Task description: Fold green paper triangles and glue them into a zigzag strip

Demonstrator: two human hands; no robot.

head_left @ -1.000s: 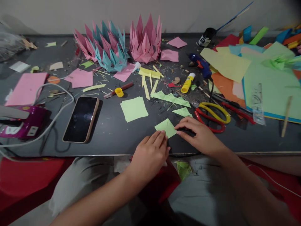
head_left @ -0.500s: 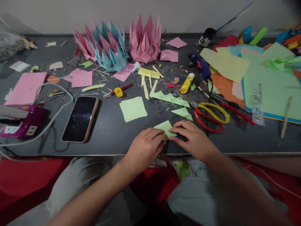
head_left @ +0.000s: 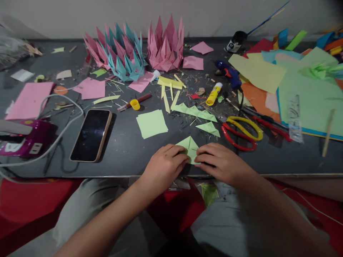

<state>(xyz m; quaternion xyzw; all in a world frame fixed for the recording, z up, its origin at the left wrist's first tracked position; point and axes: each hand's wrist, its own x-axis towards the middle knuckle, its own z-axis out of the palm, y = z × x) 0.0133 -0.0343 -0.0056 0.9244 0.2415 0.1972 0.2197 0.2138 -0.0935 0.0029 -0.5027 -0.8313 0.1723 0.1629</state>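
A light green square of paper [head_left: 190,147] with crease lines lies near the table's front edge, one corner pointing away from me. My left hand [head_left: 166,162] grips its left side, fingers curled over the edge. On the right side, my right hand [head_left: 218,160] pinches the same paper between thumb and fingers. Its side corners are hidden under my fingers. Just beyond lie a small folded green triangle [head_left: 209,129] and a row of joined green triangles [head_left: 194,111]. A stack of green paper squares [head_left: 152,124] sits to the left.
A phone [head_left: 91,135] and a purple device [head_left: 29,137] with a white cable are at left. Scissors [head_left: 241,132], a glue stick [head_left: 214,94] and a blue glue gun [head_left: 229,74] lie right. Pink [head_left: 166,48] and blue [head_left: 125,66] folded-paper crowns stand behind; coloured sheets [head_left: 308,96] cover the right.
The green paper now shows more of its creased face, including a centre crease. My right hand has shifted slightly right and down along its edge; my left hand is nearly still.
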